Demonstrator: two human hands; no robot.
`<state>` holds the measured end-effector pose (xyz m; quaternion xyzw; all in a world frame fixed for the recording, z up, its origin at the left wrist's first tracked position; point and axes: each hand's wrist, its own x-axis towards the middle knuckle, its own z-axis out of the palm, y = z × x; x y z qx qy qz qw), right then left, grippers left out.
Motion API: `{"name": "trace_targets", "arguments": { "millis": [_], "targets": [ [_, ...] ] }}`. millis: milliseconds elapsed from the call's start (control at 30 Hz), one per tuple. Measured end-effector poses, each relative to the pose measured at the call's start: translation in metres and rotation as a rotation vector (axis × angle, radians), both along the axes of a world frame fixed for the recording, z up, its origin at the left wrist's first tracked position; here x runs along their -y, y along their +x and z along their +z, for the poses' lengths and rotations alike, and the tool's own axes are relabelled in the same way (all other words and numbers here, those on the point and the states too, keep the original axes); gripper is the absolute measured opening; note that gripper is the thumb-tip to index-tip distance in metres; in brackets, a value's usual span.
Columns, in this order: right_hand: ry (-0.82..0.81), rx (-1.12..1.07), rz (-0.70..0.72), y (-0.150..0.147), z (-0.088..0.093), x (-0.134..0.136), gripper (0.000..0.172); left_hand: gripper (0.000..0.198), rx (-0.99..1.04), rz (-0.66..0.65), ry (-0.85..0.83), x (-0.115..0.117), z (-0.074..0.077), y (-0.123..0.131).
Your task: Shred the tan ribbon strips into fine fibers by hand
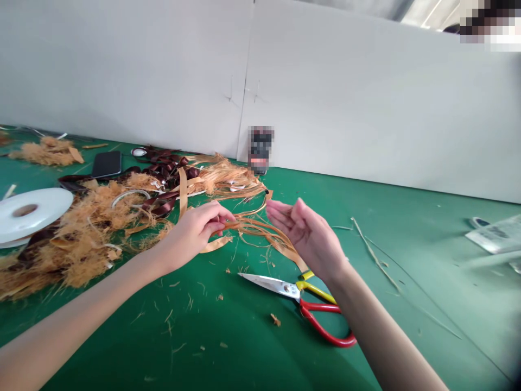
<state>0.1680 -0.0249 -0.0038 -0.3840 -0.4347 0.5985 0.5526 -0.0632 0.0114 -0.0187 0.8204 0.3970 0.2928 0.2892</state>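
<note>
My left hand pinches a bundle of thin tan ribbon strands near the middle of the view. The strands trail rightward, passing behind my right hand. That hand is raised with its palm turned inward and its fingers stretched out, apart from my left hand. Below both hands lie scissors with one yellow and one red handle, blades pointing left. My right wrist partly covers the handles.
Frayed tan fibres and dark brown ribbon heap at left, beside a white spool and a black phone. A blurred-out device leans on the white panel. Clear plastic lies far right.
</note>
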Motion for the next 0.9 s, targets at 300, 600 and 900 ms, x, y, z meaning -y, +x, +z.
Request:
{"name": "trace_targets", "arguments": {
  "millis": [300, 600, 900],
  "targets": [
    [0.048, 0.688, 0.042, -0.003, 0.002, 0.011, 0.043, 0.014, 0.041, 0.053, -0.036, -0.002, 0.002, -0.001],
    [0.122, 1.214, -0.32, -0.014, -0.006, 0.008, 0.048, 0.013, 0.177, -0.07, -0.214, 0.008, 0.016, 0.014],
    [-0.127, 0.008, -0.057, 0.0, -0.001, -0.015, 0.045, 0.017, 0.223, -0.129, -0.363, 0.008, 0.008, 0.011]
  ]
}}
